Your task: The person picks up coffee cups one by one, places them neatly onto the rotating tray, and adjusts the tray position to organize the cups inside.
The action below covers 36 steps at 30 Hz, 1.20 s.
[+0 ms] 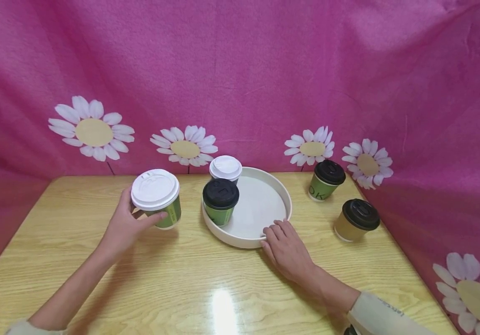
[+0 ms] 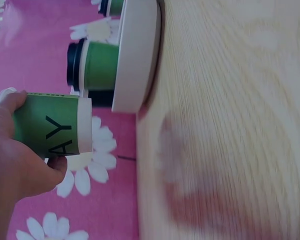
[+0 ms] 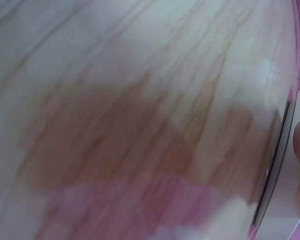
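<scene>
My left hand [image 1: 124, 223] grips a green paper cup [image 1: 170, 215] with a white lid [image 1: 155, 188], held upright above the table, left of a round white tray [image 1: 265, 223]. In the left wrist view the thumb and fingers of the left hand [image 2: 20, 160] wrap the green cup [image 2: 45, 122], which bears black letters. My right hand [image 1: 287, 249] holds the tray's near right rim, fingers over the edge. Inside the tray, at its left, stand a black-lidded green cup [image 1: 220, 200] and, behind it, a white-lidded cup [image 1: 226, 167].
To the right of the tray stand a green cup [image 1: 322, 186] with a black lid and a brown cup [image 1: 350, 225] with a black lid. A pink curtain [image 1: 240, 83] with daisies backs the wooden table [image 1: 172, 288]. A dark object [image 1: 350, 330] peeks out below the right sleeve.
</scene>
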Tool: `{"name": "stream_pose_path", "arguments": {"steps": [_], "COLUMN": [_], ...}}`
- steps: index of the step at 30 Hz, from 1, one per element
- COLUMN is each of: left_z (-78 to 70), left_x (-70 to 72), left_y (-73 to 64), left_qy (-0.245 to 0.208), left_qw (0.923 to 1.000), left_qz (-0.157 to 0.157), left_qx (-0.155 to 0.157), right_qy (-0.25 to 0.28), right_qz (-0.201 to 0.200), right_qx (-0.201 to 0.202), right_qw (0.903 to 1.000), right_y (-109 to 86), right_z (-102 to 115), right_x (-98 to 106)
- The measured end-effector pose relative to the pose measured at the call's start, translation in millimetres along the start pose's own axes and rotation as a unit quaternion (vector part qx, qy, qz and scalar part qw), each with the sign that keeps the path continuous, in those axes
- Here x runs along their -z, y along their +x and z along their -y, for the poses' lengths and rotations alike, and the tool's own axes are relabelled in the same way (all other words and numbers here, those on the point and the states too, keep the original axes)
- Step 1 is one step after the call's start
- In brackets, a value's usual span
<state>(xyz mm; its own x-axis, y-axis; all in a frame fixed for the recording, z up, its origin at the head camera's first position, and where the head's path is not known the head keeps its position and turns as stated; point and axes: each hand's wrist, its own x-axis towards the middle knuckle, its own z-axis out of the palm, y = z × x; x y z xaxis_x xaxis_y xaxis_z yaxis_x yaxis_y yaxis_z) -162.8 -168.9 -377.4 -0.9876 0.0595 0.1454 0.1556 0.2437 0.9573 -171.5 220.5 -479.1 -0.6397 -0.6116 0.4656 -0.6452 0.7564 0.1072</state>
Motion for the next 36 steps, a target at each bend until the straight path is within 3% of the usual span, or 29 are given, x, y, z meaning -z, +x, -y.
{"name": "stream_pose_path", "arguments": {"steps": [17, 36], "left_z": [-19.1, -29.3], "left_x": [-32.6, -75.8], "left_y": [-10.4, -10.6], "left_qy": [-0.039, -0.058], "left_qw": [0.9983, 0.9948], "left_qz": [0.04, 0.079], "left_qx": [-0.017, -0.027], "right_qy": [0.005, 0.006], "right_qz": [-0.014, -0.001], "right_qx": [-0.004, -0.011], "right_qw": [0.9999, 0.9999], "right_y": [1.3, 2.6], "right_z": [4, 4], "right_x": [-2, 0]}}
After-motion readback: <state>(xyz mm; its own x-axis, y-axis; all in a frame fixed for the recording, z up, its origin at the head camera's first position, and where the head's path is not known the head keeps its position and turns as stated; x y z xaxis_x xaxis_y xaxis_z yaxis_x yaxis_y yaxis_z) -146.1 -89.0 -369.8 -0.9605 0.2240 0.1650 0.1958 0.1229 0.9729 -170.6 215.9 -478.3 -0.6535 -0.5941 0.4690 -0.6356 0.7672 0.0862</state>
